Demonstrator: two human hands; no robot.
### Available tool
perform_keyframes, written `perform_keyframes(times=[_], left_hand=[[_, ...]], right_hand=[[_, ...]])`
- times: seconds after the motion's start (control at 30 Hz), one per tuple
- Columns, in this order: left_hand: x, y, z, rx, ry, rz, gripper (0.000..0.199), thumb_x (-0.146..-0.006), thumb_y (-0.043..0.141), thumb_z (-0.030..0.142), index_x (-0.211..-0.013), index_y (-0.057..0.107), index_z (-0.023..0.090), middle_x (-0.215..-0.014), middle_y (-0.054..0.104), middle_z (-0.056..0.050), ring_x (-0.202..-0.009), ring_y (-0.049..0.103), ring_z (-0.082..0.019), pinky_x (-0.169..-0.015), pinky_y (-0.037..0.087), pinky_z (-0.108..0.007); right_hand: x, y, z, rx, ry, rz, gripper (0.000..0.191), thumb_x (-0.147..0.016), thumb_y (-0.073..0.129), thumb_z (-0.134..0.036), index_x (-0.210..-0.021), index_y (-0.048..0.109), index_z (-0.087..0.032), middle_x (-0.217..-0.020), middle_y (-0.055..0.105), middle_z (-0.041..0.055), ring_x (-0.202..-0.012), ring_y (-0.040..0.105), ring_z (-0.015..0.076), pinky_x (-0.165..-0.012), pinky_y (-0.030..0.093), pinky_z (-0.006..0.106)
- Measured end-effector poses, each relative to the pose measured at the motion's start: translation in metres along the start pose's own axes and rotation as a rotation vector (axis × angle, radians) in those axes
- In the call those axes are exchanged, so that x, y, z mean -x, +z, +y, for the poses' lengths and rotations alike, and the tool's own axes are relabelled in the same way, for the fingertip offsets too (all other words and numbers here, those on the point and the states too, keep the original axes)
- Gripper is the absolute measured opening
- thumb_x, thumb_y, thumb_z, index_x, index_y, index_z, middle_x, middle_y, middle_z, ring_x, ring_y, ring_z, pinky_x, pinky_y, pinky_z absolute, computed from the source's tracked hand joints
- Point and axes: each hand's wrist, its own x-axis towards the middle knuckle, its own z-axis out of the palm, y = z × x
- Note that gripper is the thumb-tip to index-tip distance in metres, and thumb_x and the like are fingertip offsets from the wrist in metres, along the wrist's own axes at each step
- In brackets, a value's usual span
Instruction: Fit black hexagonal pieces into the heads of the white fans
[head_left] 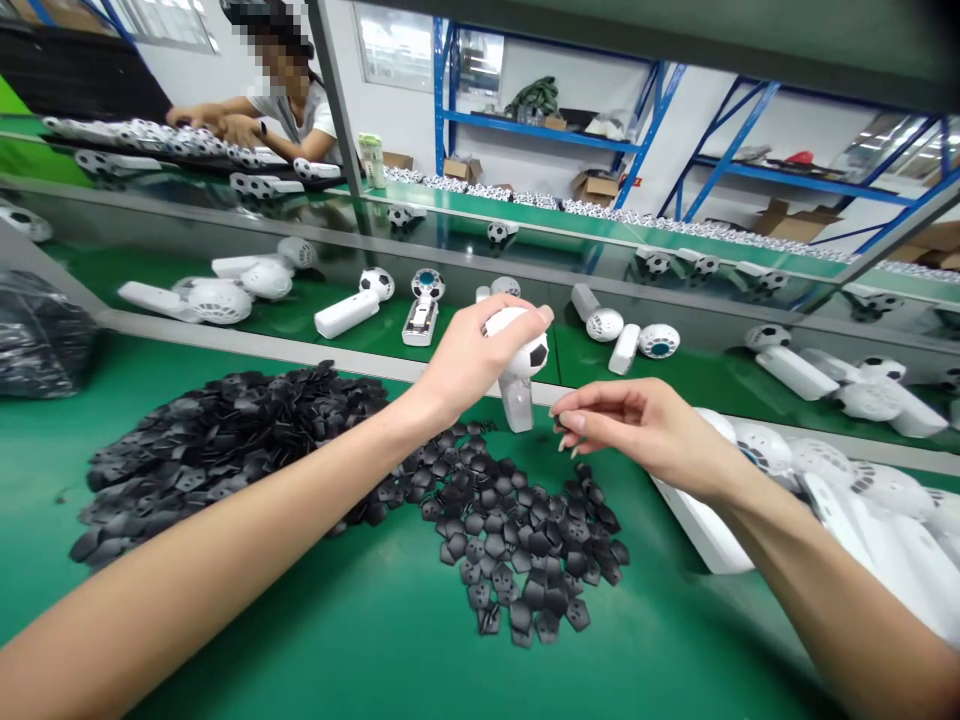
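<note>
My left hand (472, 350) grips a white handheld fan (517, 360) with a football-patterned round head, its handle pointing down. Black pentagon patches are spread in a low layer (517, 540) on the green conveyor belt (375, 650) below the fan, and a denser heap (225, 460) lies to the left. My right hand (637, 435) reaches in from the right, close beside the fan handle. Its thumb and fingertips pinch what looks like a small black patch (559, 422), mostly hidden by the fingers.
White fan bodies and round grilles (877, 480) are piled at the right of the belt. A black bag (41, 335) sits at the far left. Beyond a metal rail, more fans stand on further green belts, where a co-worker's hands (210, 122) work. Blue shelving (540, 130) stands behind.
</note>
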Motion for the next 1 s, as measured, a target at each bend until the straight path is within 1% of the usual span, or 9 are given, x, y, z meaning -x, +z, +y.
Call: perform_keyframes(times=[0.1, 0.2, 0.33, 0.5, 0.57, 0.67, 0.8, 0.9, 1.0], left_hand=[[0.001, 0.001, -0.001, -0.026, 0.019, -0.012, 0.034, -0.084, 0.075, 0.051, -0.095, 0.073, 0.019, -0.089, 0.074, -0.005, -0.075, 0.069, -0.018, -0.066, 0.050, -0.028], [0.001, 0.000, -0.001, -0.013, 0.020, -0.010, 0.033, -0.085, 0.075, 0.051, -0.093, 0.072, 0.019, -0.088, 0.074, -0.005, -0.076, 0.069, -0.019, -0.067, 0.050, -0.028], [0.003, -0.001, -0.002, 0.059, -0.029, -0.033, 0.040, -0.088, 0.073, 0.058, -0.094, 0.072, 0.019, -0.089, 0.074, -0.006, -0.076, 0.067, -0.019, -0.068, 0.049, -0.030], [0.005, -0.002, -0.006, 0.166, -0.091, -0.085, 0.046, -0.091, 0.068, 0.063, -0.095, 0.070, 0.018, -0.088, 0.076, -0.007, -0.080, 0.070, -0.023, -0.073, 0.051, -0.033], [0.007, -0.001, -0.008, 0.159, -0.030, -0.103, 0.044, -0.091, 0.069, 0.062, -0.092, 0.069, 0.018, -0.083, 0.075, -0.007, -0.079, 0.070, -0.024, -0.074, 0.052, -0.035], [0.015, 0.001, -0.009, 0.038, 0.140, -0.098, 0.045, -0.096, 0.066, 0.062, -0.084, 0.069, 0.019, -0.077, 0.071, -0.005, -0.069, 0.064, -0.021, -0.066, 0.048, -0.034], [0.029, 0.006, -0.006, -0.110, 0.311, -0.080, 0.051, -0.106, 0.055, 0.063, -0.082, 0.069, 0.020, -0.074, 0.067, -0.003, -0.062, 0.055, -0.016, -0.058, 0.042, -0.033], [0.036, 0.007, 0.000, -0.162, 0.449, -0.053, 0.049, -0.110, 0.050, 0.058, -0.086, 0.069, 0.021, -0.073, 0.066, -0.003, -0.059, 0.055, -0.015, -0.056, 0.041, -0.032], [0.038, 0.006, 0.006, -0.224, 0.648, -0.050, 0.043, -0.112, 0.048, 0.049, -0.087, 0.069, 0.021, -0.073, 0.065, -0.003, -0.059, 0.055, -0.015, -0.056, 0.041, -0.034]], right_hand=[[0.002, 0.003, 0.000, -0.015, 0.016, -0.024, 0.031, -0.078, 0.097, -0.044, -0.100, 0.089, -0.024, -0.096, 0.087, 0.0058, -0.088, 0.084, 0.0200, -0.077, 0.067, 0.024], [0.005, 0.008, -0.002, -0.010, -0.061, 0.006, 0.027, -0.073, 0.101, -0.040, -0.094, 0.090, -0.025, -0.089, 0.087, 0.0042, -0.081, 0.083, 0.0180, -0.075, 0.066, 0.021], [0.008, 0.017, -0.009, -0.073, -0.170, 0.071, 0.022, -0.084, 0.094, -0.045, -0.085, 0.089, -0.023, -0.075, 0.083, 0.0043, -0.064, 0.080, 0.0161, -0.063, 0.066, 0.019], [0.012, 0.023, -0.019, -0.108, -0.283, 0.194, 0.026, -0.086, 0.093, -0.045, -0.083, 0.086, -0.020, -0.078, 0.084, 0.0058, -0.066, 0.082, 0.0180, -0.061, 0.067, 0.019], [0.013, 0.023, -0.022, -0.144, -0.296, 0.233, 0.027, -0.087, 0.092, -0.045, -0.086, 0.084, -0.019, -0.080, 0.084, 0.0062, -0.069, 0.083, 0.0193, -0.064, 0.069, 0.022], [0.016, 0.021, -0.026, -0.191, -0.294, 0.247, 0.028, -0.086, 0.094, -0.044, -0.088, 0.081, -0.019, -0.081, 0.085, 0.0064, -0.073, 0.084, 0.0202, -0.067, 0.070, 0.023], [0.021, 0.020, -0.030, -0.251, -0.263, 0.232, 0.033, -0.084, 0.096, -0.044, -0.086, 0.075, -0.019, -0.079, 0.085, 0.0062, -0.070, 0.084, 0.0209, -0.062, 0.069, 0.024], [0.025, 0.022, -0.034, -0.305, -0.251, 0.171, 0.032, -0.084, 0.097, -0.041, -0.083, 0.073, -0.019, -0.079, 0.085, 0.0048, -0.068, 0.083, 0.0178, -0.062, 0.067, 0.021], [0.030, 0.027, -0.036, -0.343, -0.241, 0.116, 0.030, -0.083, 0.098, -0.035, -0.081, 0.072, -0.019, -0.073, 0.081, 0.0000, -0.057, 0.075, 0.0112, -0.056, 0.061, 0.016]])
